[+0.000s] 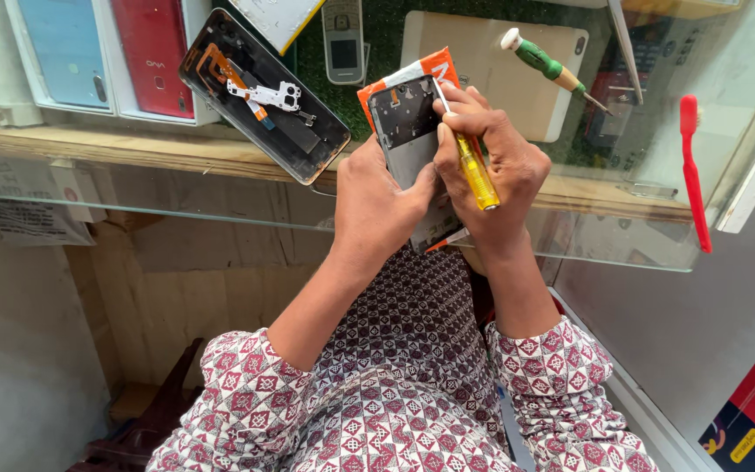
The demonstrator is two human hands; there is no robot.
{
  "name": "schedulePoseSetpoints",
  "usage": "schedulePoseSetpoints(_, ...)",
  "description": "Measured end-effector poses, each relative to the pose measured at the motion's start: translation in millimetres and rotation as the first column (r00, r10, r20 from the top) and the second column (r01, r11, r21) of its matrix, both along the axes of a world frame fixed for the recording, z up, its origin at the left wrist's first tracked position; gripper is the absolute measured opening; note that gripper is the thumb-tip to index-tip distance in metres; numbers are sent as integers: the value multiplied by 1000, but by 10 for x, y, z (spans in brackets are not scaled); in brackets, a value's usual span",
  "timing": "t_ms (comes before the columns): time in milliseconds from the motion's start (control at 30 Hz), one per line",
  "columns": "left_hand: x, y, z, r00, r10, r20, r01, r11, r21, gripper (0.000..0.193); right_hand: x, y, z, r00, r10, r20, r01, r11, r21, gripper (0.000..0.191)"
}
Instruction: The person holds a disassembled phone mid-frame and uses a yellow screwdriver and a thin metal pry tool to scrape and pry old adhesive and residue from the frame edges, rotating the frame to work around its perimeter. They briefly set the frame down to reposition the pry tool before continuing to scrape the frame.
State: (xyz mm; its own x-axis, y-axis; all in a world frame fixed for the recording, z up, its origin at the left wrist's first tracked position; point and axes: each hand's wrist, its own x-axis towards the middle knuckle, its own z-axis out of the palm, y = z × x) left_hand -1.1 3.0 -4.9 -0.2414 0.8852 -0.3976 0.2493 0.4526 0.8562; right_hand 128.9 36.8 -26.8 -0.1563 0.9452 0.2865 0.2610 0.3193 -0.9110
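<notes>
Patterned sleeves (246, 411) in maroon and white fill the bottom of the view, both forearms reaching up and away toward a glass surface (133, 188) edged with a wooden strip.

Largest thing on that surface is a dark opened phone shell (264, 94) with orange ribbon cable and a white bracket showing, lying at a slant to the upper left. Behind it sit a blue and a red phone back in white trays (107, 52). A beige flat tablet back (482, 61) lies to the upper right, with a green-handled screwdriver (545, 63) resting on it. A red toothbrush (694, 175) lies at the far right.

Between the hands is a grey phone frame (405, 131), held above the surface edge, its long axis running away from the person and tilted slightly left, an orange packet (430, 68) behind it. The left hand (377, 205) has its grip closed on the frame's lower end, thumb on its face. The right hand (487, 170) is closed around a yellow-handled screwdriver (475, 170), whose tip points up and left onto the frame's upper right edge. The right hand is nearer that edge.
</notes>
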Motion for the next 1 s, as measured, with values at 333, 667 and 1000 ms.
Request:
schedulePoseSetpoints(333,-7,2,-17,1000,-12,-14,13,994,106,32,-2,12,8,1000,6,10,-6,1000,10,4)
schedulePoseSetpoints(667,-15,-7,-20,998,-24,-52,31,989,142,31,-16,-23,9,1000,-5,-10,5,1000,16,4)
schedulePoseSetpoints(1000,-27,-5,-36,998,-22,-53,28,993,117,30,-25,-4,15,999,24,-43,-24,1000,2,2)
